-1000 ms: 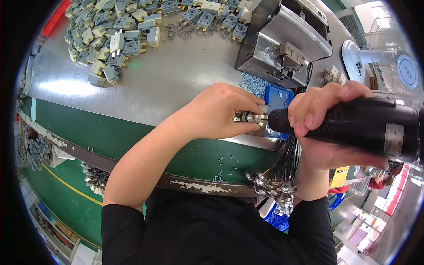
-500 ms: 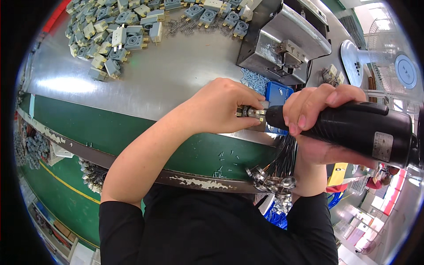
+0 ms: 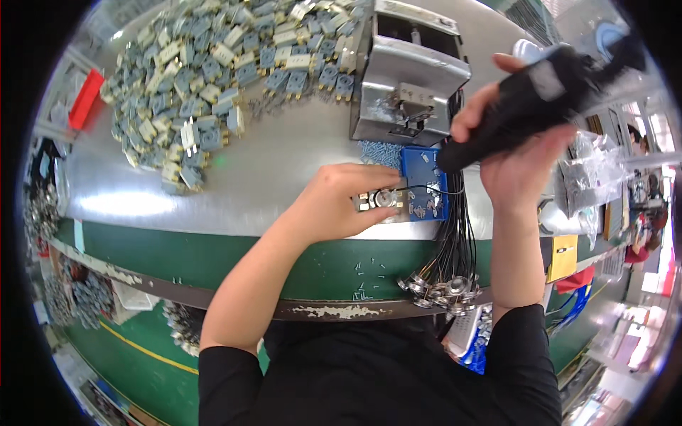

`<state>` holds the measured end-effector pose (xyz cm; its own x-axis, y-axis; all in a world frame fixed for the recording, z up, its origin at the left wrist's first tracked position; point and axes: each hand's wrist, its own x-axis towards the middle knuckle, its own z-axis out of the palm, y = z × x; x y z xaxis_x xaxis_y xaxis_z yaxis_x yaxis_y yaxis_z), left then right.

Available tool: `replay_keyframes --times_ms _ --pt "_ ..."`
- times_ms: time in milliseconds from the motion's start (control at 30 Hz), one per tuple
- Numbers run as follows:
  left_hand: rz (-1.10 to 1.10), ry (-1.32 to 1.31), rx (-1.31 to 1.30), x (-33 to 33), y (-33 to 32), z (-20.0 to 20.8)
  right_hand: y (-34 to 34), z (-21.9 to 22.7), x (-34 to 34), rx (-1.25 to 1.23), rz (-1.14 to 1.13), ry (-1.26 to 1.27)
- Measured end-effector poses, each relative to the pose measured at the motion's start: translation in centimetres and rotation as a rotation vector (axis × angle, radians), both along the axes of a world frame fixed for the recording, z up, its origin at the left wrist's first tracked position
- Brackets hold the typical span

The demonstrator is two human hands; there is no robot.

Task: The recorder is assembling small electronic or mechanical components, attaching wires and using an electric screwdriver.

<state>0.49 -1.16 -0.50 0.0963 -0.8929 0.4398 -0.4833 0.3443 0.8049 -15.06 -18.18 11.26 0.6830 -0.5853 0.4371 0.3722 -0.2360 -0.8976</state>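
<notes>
Round silvery component (image 3: pixel 384 199), small brassy tabs (image 3: pixel 364 206), between left hand's (image 3: pixel 335 202) fingers

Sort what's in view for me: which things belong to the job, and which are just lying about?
Likely in the job:
small part in the left hand
black power tool in the right hand
blue tray
bluish screws
black wires
grey-and-cream pieces

Seemingly just lying about:
red container
yellow item
clear plastic

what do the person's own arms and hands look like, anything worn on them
Both arms wear plain black sleeves that end near the elbows, the left sleeve and the right sleeve. Below them the forearms are bare, with no watch or band in view. The left hand and right hand are gloveless.
</notes>
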Motion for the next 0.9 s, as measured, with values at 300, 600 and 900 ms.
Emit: replay_keyframes --times_ms 300,600,900 --pt "0.078 -0.218 -0.287 -1.1 0.5 0.4 -0.2 -1.5 -4.4 -0.315 -0.163 0.078" --pt "0.074 -0.154 -0.206 -3.0 1.0 0.4 1.4 -3.0 -8.8 -0.466 -0.625 0.183" --pt "0.179 -0.089 -0.070 -3.9 2.0 0.9 3.9 -3.2 -5.9 -1.115 0.172 0.370"
